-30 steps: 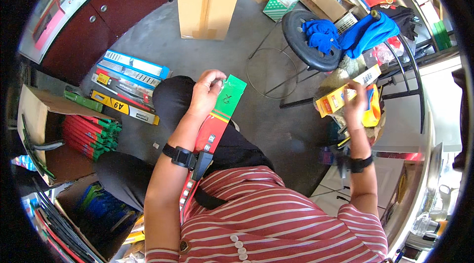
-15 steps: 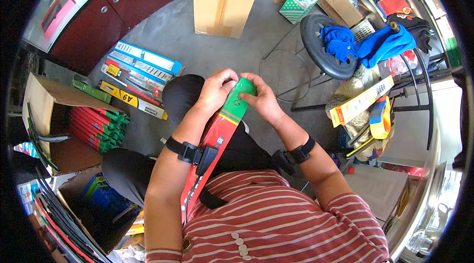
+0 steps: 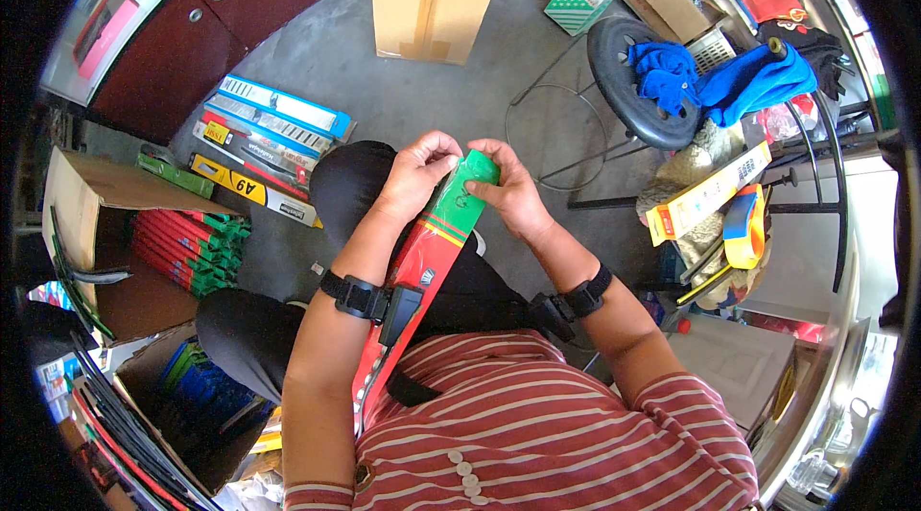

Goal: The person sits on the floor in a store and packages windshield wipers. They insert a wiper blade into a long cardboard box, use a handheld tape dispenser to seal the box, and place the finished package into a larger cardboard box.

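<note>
A long, narrow red package point(image 3: 415, 263) with a green end lies slantwise over my lap, its green end pointing away from me. My right hand point(image 3: 506, 187) grips that end from the right, thumb on the upper face and fingers curled over the far edge. On the opposite side my left hand point(image 3: 422, 175) is closed, thumb and fingers pinched at the package's left edge near the tip. Whatever the left fingertips pinch there is mostly hidden. The package's near end runs under my left forearm toward my striped shirt.
At left an open carton point(image 3: 91, 190) holds several red-and-green packages point(image 3: 187, 247). Flat blue, red and yellow boxes point(image 3: 264, 142) lie on the floor beyond. A tall carton point(image 3: 432, 2) stands ahead. To the right is a black round stool point(image 3: 614, 70) with blue cloth point(image 3: 715, 94).
Both hands stay almost where they were on the package. The surroundings have shifted slightly with my head.
</note>
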